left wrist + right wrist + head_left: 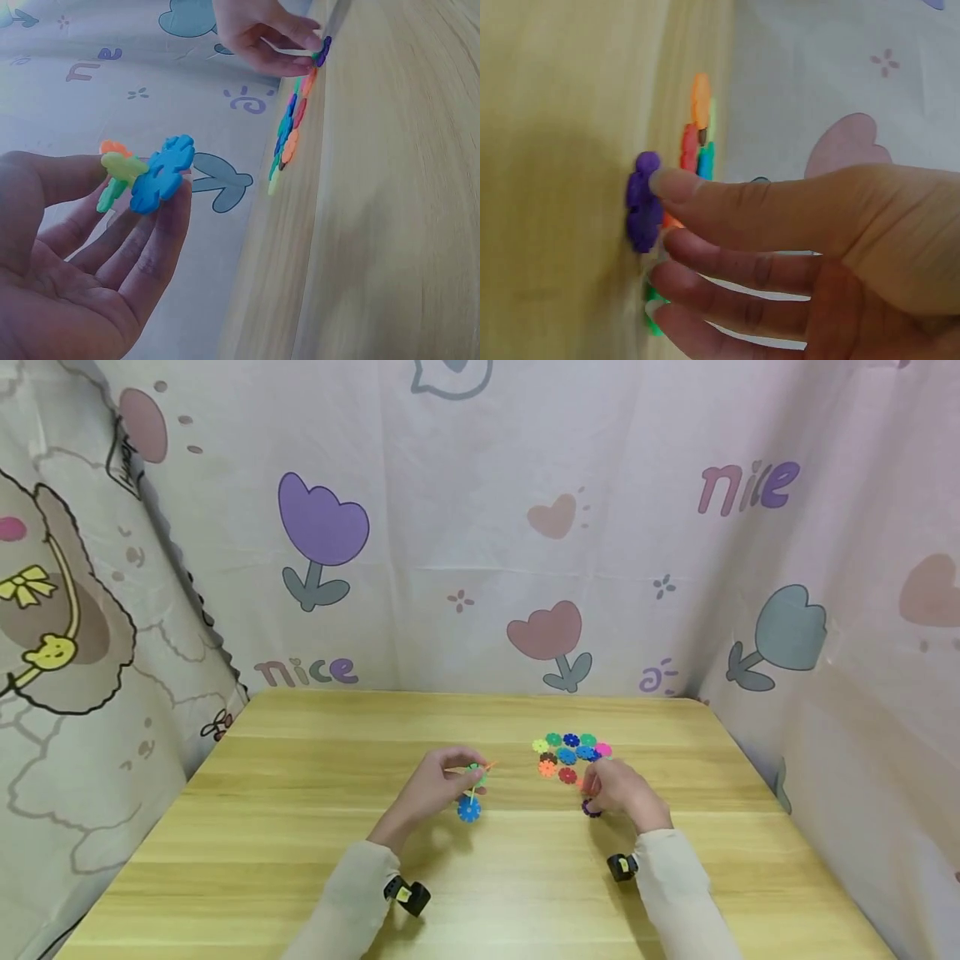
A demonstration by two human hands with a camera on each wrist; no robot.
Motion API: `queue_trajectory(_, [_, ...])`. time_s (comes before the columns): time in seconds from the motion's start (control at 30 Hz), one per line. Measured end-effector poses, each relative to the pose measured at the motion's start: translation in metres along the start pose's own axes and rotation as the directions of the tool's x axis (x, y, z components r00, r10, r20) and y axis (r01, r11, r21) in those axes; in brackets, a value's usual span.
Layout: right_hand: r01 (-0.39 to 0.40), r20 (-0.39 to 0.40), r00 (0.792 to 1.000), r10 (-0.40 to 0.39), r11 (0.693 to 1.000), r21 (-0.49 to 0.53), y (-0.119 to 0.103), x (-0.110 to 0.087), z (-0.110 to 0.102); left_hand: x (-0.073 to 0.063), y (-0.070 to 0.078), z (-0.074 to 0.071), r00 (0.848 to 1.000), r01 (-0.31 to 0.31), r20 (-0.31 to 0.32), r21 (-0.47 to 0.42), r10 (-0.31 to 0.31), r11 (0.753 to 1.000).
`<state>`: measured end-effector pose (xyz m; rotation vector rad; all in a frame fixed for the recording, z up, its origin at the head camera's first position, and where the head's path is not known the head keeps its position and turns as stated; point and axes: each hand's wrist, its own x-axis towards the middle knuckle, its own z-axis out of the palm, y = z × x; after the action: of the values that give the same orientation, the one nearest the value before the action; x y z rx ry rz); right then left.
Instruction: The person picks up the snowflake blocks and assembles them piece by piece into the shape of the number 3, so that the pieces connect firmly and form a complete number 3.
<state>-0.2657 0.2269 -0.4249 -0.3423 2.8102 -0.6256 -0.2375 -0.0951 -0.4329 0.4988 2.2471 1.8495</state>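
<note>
My left hand [444, 781] pinches a small cluster of joined plastic snowflake discs. The cluster has a blue disc [162, 174], a yellow disc [124, 166], a green disc [109, 196] and an orange disc [115, 147], set at angles to each other. To the right, my right hand [617, 789] is low over the table at a purple snowflake disc [643, 210] that looks flat on the wood. The thumb touches that disc's edge, and the other fingers bend loosely beside it. A green disc [654, 315] is partly hidden behind those fingers.
Several loose snowflake discs lie together beyond my right hand, among them a yellow disc [541, 746], a red disc [567, 775] and a pink disc [603, 749]. The wooden table [300, 843] ends at a printed curtain [450, 543].
</note>
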Motion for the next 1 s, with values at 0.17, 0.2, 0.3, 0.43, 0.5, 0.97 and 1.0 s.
queue_trajectory(0.17, [-0.031, 0.006, 1.000, 0.031, 0.999, -0.021, 0.002, 0.002, 0.004, -0.001, 0.001, 0.000, 1.000, 0.004, -0.001, -0.015, -0.004, 1.000])
queue_trajectory(0.2, [-0.035, 0.011, 0.999, 0.036, 0.999, -0.018, 0.002, 0.002, 0.005, -0.001, 0.002, 0.000, 1.000, 0.002, 0.001, -0.016, -0.002, 1.000])
queue_trajectory(0.3, [-0.046, 0.031, 0.998, 0.046, 0.999, -0.010, 0.000, 0.001, 0.005, -0.002, 0.002, -0.001, 1.000, 0.000, 0.004, -0.015, 0.000, 1.000])
queue_trajectory(0.43, [-0.042, 0.055, 0.998, 0.043, 0.999, -0.017, -0.003, 0.001, 0.007, -0.003, 0.003, -0.001, 1.000, -0.002, -0.002, -0.019, 0.002, 1.000])
queue_trajectory(0.5, [-0.037, 0.060, 0.998, 0.037, 0.999, -0.015, -0.004, 0.001, 0.009, -0.004, 0.003, -0.001, 1.000, 0.004, -0.005, -0.019, -0.004, 1.000])
queue_trajectory(0.97, [0.170, -0.058, 0.985, -0.160, 0.924, 0.342, -0.021, 0.000, 0.001, -0.003, 0.003, 0.003, 0.999, -0.013, 0.036, 0.027, 0.012, 1.000])
queue_trajectory(1.0, [0.184, -0.078, 0.983, -0.167, 0.916, 0.357, -0.025, -0.001, 0.000, -0.003, 0.003, 0.003, 0.999, -0.021, 0.042, 0.032, 0.020, 0.999])
